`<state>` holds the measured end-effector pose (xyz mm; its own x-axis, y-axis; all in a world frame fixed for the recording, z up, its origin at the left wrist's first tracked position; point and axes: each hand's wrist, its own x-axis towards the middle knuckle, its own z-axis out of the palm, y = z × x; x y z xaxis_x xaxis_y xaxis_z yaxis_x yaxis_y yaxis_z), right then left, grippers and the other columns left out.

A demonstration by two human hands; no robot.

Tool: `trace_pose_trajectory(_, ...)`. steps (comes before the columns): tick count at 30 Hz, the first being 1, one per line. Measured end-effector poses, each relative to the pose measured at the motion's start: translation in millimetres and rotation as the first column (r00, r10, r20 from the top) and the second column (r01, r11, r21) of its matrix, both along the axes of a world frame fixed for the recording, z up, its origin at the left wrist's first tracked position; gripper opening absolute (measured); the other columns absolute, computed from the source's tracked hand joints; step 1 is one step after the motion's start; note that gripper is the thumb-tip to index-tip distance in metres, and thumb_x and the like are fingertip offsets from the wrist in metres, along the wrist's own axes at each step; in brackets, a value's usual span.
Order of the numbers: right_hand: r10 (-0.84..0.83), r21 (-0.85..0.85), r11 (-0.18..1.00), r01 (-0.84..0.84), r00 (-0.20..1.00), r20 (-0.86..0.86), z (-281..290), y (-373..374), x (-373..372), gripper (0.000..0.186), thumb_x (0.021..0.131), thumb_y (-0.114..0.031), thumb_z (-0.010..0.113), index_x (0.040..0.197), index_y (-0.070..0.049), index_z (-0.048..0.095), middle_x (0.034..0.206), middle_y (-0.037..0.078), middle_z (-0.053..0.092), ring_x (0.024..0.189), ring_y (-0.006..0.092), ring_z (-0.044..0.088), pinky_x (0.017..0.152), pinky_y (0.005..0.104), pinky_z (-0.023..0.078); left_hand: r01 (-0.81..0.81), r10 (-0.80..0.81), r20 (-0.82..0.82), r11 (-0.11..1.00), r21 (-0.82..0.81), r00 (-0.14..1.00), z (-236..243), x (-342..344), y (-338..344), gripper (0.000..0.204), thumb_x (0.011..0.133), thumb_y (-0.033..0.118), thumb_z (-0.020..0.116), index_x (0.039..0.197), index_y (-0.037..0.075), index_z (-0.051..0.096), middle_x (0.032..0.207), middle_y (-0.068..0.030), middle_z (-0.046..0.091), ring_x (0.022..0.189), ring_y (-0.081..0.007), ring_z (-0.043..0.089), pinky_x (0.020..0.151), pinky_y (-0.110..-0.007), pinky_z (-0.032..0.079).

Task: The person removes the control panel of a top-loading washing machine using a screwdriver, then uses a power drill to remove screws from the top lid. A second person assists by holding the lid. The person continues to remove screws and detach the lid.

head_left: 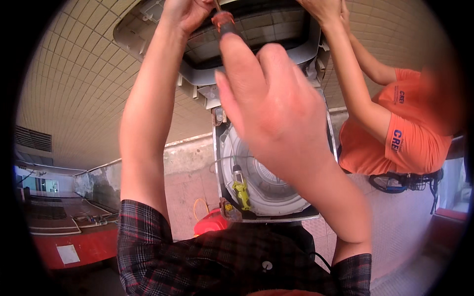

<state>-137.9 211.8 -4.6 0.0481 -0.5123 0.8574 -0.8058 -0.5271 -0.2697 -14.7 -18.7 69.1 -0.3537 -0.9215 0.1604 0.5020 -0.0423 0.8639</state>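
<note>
A yellow-green power tool is carried on the pale round tub, laid toward its lower left edge. Below the tub, a pinkish tiled floor is seen; right of the tub, a bicycle is stood on it.

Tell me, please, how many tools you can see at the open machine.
2: a screwdriver in the right hand and a yellow-green tool on the pale round tub; others may be hidden.

Red-and-black screwdriver handle moulded in plastic, rounded grey frame formed in smooth plastic, dark plaid sleeve woven in matt cloth
</note>
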Motion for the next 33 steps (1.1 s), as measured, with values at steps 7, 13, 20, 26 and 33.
trace_pose_trajectory(7,-0.135,-0.001,0.990,0.140,0.954,-0.269,51.6,26.2,-7.6,0.044,0.093,-0.016,0.064,0.134,-0.004,0.053,0.092,0.012,0.052,0.073,0.0268,0.061,0.063,0.0387,0.055,0.188,-0.262,-0.423,0.960,-0.209,0.867,-34.8,0.6,55.4,0.029,0.111,0.029,0.050,0.123,0.004,0.059,0.083,0.0001,0.055,0.067,-0.0117,0.050,0.061,-0.023,0.046)
trace_pose_trajectory(13,-0.244,0.002,0.966,0.260,0.908,-0.339,52.1,39.1,-18.9,0.046,0.094,-0.018,0.063,0.136,-0.003,0.052,0.093,0.012,0.054,0.073,0.0256,0.061,0.064,0.0377,0.055,0.293,-0.352,-0.310,0.930,-0.222,0.883,-27.4,9.2,7.4,0.030,0.109,0.034,0.056,0.099,0.006,0.062,0.088,-0.0058,0.065,0.056,-0.0054,0.046,0.047,-0.020,0.037)
trace_pose_trajectory(20,-0.344,0.030,0.924,0.382,0.862,-0.372,37.9,31.0,-20.8,0.047,0.096,-0.021,0.062,0.138,-0.002,0.050,0.094,0.013,0.055,0.072,0.0243,0.061,0.064,0.0365,0.055,0.588,-0.585,-0.551,0.785,-0.197,0.596,-49.7,-1.0,25.8,0.027,0.112,0.029,0.048,0.108,0.004,0.057,0.073,0.0036,0.050,0.057,-0.0040,0.038,0.050,-0.020,0.034)
trace_pose_trajectory(26,-0.385,0.037,0.906,0.421,0.858,-0.339,31.9,27.7,-22.7,0.049,0.098,-0.023,0.060,0.140,-0.001,0.049,0.095,0.014,0.057,0.072,0.0231,0.061,0.065,0.0354,0.055,0.500,-0.536,-0.525,0.836,-0.224,0.661,-47.4,-1.7,24.8,0.028,0.109,0.029,0.055,0.104,0.001,0.056,0.068,0.0051,0.036,0.055,-0.0043,0.034,0.047,-0.019,0.031)
trace_pose_trajectory(33,-0.424,0.032,0.886,0.462,0.837,-0.347,45.6,30.9,-27.3,0.051,0.099,-0.025,0.059,0.142,0.000,0.047,0.097,0.014,0.058,0.072,0.0218,0.061,0.065,0.0343,0.054,0.734,-0.670,-0.669,0.623,-0.271,0.322,-45.0,2.8,24.0,0.026,0.109,0.025,0.056,0.103,0.001,0.054,0.070,0.0045,0.036,0.055,-0.0055,0.034,0.046,-0.019,0.032)
